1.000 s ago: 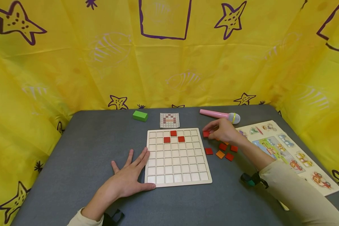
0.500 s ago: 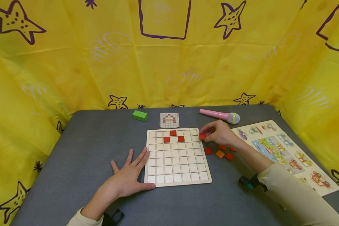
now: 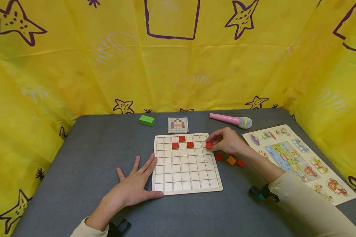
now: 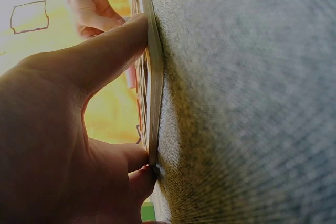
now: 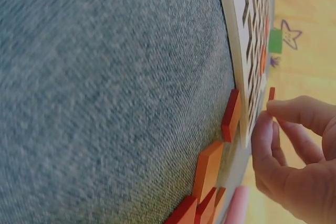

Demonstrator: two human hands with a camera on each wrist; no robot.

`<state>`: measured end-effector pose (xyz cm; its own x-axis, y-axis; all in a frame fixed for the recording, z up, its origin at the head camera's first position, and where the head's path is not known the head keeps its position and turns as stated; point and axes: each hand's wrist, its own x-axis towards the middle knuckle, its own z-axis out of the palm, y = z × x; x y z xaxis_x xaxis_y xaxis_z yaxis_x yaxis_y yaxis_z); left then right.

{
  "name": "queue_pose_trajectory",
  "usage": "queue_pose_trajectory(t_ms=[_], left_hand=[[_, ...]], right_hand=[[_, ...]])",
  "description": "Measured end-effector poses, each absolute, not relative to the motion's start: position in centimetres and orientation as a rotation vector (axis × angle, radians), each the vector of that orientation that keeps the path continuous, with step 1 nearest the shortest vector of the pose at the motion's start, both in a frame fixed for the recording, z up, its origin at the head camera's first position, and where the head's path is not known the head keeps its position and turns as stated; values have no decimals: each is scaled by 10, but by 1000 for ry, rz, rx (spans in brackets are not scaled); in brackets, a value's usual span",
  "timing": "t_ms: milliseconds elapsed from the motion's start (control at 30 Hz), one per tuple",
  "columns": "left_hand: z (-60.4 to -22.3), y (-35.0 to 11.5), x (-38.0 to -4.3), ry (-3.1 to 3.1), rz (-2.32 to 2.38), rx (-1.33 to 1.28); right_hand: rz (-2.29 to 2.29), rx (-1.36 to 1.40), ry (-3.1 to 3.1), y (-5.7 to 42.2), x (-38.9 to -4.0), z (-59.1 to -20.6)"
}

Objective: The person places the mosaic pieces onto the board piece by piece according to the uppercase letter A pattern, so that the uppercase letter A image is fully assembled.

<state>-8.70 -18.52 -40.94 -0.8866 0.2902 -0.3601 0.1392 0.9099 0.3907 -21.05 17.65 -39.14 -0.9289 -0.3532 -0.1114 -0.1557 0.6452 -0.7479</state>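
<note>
A wooden grid board (image 3: 187, 168) lies on the table, with three red tiles in its upper cells, one of them a red tile (image 3: 182, 139) in the top row. My left hand (image 3: 133, 187) is spread at the board's left side, thumb on the near left corner and fingertips along the edge. Over the board's upper right edge, my right hand (image 3: 227, 141) pinches another red tile (image 3: 209, 145) between thumb and fingers. The right wrist view shows this tile (image 5: 271, 94) edge-on, raised above the board. Behind the board lies a small pattern card (image 3: 178, 125).
Loose red tiles and an orange tile (image 3: 231, 160) lie right of the board, partly hidden by the right hand. A pink toy microphone (image 3: 229, 120) and a green block (image 3: 147, 120) are at the back. A picture puzzle board (image 3: 299, 159) lies at right, below the right forearm.
The right hand has moved left with the red tile, from the loose tiles to over the board's right edge. The left hand has stayed in place.
</note>
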Motion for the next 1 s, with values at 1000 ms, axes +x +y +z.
queue_pose_trajectory(t_ms=[1000], left_hand=[[-408, -185, -88, 2654, 513, 316]], right_hand=[[-1101, -387, 2539, 151, -208, -395]])
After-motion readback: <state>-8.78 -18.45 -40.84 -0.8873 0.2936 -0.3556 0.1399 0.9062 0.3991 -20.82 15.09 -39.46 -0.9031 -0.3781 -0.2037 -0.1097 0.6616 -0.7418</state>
